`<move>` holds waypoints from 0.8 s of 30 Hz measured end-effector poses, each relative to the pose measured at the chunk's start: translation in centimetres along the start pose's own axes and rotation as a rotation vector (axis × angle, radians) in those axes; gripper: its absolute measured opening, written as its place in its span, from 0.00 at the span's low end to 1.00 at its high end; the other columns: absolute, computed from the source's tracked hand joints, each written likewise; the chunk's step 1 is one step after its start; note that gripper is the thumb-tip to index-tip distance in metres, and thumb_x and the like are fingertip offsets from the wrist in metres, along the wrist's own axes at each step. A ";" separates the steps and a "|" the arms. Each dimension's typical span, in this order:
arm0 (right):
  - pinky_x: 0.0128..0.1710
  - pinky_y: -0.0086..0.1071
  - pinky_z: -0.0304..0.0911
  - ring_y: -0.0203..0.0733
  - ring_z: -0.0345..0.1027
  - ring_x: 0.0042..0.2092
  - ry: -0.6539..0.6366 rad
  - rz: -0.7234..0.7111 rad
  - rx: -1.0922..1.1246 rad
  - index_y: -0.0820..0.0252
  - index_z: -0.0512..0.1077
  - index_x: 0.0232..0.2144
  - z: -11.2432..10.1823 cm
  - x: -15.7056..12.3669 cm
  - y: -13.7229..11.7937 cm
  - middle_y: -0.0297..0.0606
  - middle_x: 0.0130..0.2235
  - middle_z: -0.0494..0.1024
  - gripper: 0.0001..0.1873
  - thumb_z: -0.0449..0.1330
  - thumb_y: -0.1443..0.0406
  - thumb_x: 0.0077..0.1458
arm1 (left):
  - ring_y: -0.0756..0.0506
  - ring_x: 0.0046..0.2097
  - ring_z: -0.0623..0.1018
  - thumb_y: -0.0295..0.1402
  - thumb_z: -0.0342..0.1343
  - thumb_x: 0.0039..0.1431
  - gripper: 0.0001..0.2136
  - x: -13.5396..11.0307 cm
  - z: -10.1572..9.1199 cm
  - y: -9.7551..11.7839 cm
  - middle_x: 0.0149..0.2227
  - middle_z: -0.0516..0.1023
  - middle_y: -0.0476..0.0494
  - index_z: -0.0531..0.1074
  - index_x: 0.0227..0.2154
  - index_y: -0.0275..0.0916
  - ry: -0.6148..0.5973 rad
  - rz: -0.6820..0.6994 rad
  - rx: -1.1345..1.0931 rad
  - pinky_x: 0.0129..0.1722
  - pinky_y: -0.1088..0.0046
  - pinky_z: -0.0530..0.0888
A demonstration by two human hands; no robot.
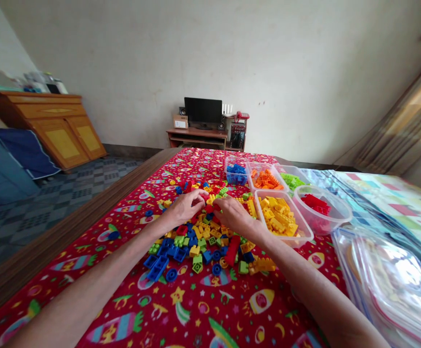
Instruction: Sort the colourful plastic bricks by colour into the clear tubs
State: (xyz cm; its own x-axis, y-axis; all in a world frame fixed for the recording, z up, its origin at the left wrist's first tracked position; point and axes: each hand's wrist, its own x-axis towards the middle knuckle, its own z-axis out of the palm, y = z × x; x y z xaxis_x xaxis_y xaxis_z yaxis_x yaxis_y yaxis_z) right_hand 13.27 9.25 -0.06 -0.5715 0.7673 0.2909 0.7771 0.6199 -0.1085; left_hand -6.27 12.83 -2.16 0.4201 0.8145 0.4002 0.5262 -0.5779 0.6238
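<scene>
A loose heap of toy building bricks (195,251) in blue, yellow, green, red and orange lies on the red patterned cloth (123,290). My left hand (187,208) is at the heap's far part, its fingers curled with the thumb beneath, close to red pieces. Just to the right, my right hand (233,212) reaches down into the same part, fingers bent and pressed together. What either hand grips is too small and covered to make out. A clear box of yellow bricks (278,216) stands beside my right wrist.
Beyond the heap are clear containers with blue bricks (237,174), orange bricks (266,180) and light green bricks (292,181). A round tub (335,212) holds red bricks. Stacked clear lids (395,285) lie at the right. A monitor (203,112) stands by the wall.
</scene>
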 end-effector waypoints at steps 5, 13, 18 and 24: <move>0.39 0.32 0.60 0.43 0.69 0.39 0.002 -0.046 0.045 0.65 0.68 0.48 -0.3 -0.1 -0.6 0.47 0.39 0.77 0.17 0.51 0.70 0.56 | 0.47 0.36 0.77 0.28 0.50 0.54 0.14 -0.2 -0.4 0.8 0.35 0.78 0.45 0.71 0.43 0.39 -0.034 0.050 0.162 0.38 0.71 0.73; 0.42 0.31 0.60 0.41 0.68 0.43 -0.062 -0.122 0.016 0.64 0.68 0.48 0.4 0.0 -2.1 0.48 0.42 0.75 0.16 0.50 0.72 0.57 | 0.44 0.38 0.78 0.29 0.51 0.54 0.10 -0.5 -1.2 -0.3 0.36 0.79 0.44 0.75 0.38 0.41 -0.175 0.063 0.401 0.40 0.70 0.72; 0.42 0.32 0.60 0.43 0.69 0.43 -0.058 -0.029 0.014 0.63 0.69 0.48 0.7 -0.2 -1.8 0.46 0.41 0.77 0.17 0.58 0.63 0.56 | 0.45 0.39 0.78 0.27 0.52 0.52 0.12 -0.7 -1.0 -0.1 0.36 0.79 0.46 0.75 0.38 0.41 -0.200 0.074 0.419 0.40 0.72 0.72; 0.38 0.31 0.60 0.42 0.70 0.39 -0.011 0.057 0.104 0.65 0.71 0.44 0.9 -0.2 -1.2 0.45 0.38 0.78 0.17 0.61 0.61 0.53 | 0.46 0.38 0.78 0.24 0.52 0.50 0.13 -0.5 -0.7 1.1 0.35 0.79 0.45 0.76 0.38 0.39 -0.170 0.073 0.426 0.41 0.73 0.72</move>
State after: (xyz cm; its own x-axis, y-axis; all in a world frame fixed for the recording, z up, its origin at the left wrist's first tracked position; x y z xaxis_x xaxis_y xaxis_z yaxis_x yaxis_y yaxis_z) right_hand 12.21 8.48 -0.88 -0.5307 0.8029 0.2715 0.7769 0.5889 -0.2230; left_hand -6.39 11.83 -1.24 0.5642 0.7712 0.2948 0.7326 -0.6323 0.2521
